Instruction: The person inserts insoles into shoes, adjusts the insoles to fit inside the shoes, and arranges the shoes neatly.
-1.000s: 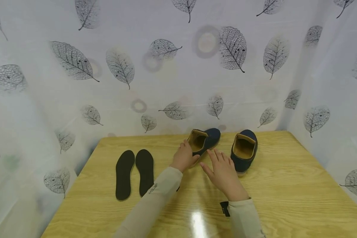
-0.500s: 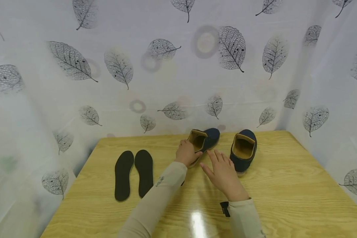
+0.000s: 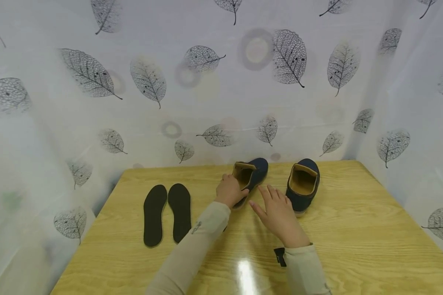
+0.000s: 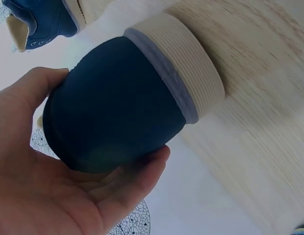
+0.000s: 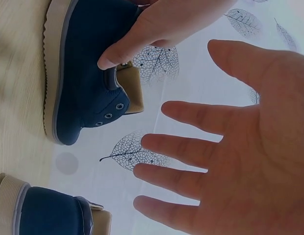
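Observation:
My left hand (image 3: 231,191) grips a navy slip-on shoe (image 3: 259,171) round its heel, thumb on one side and fingers on the other. In the left wrist view the back of this shoe (image 4: 113,105) faces the palm, its ribbed cream sole (image 4: 184,61) against the table. Eyelets show along its side in the right wrist view. My right hand (image 3: 279,212) is held palm toward the shoes, fingers straight and spread, between the two shoes and holding nothing. The second navy shoe (image 3: 300,201), tan inside, stands to its right, toe pointing to the back.
Two black insoles (image 3: 155,216) lie side by side at the left of the wooden table (image 3: 354,237). A white curtain (image 3: 221,94) with a leaf print hangs directly behind the table's back edge and along both sides.
The toe of the gripped shoe has swung slightly to the left, and my left hand has shifted a little with it. My right hand has stayed nearly still.

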`<state>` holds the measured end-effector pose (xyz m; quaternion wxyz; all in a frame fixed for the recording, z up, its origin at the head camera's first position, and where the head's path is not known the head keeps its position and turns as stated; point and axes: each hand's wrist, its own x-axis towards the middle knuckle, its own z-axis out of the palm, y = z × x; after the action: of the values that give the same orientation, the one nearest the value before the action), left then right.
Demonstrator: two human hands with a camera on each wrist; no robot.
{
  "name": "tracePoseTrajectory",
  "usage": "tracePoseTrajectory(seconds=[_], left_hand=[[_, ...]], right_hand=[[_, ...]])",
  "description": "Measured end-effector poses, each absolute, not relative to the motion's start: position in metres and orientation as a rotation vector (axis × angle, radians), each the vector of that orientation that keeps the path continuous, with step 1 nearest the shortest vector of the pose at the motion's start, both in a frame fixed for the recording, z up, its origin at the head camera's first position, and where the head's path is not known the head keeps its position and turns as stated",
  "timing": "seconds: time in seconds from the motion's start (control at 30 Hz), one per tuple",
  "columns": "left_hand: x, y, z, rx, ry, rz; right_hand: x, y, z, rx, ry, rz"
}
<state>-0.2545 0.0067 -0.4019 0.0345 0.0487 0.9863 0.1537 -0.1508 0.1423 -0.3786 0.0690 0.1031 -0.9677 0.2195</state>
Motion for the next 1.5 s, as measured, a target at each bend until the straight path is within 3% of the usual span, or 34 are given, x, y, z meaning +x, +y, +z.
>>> tracePoseTrajectory(seconds=[1.5], left_hand=[[-0.2,-0.037,-0.408,-0.085,3.045,0.49]], right_hand=[[-0.145,0.146,-0.373,0.272,-2.99,0.72]])
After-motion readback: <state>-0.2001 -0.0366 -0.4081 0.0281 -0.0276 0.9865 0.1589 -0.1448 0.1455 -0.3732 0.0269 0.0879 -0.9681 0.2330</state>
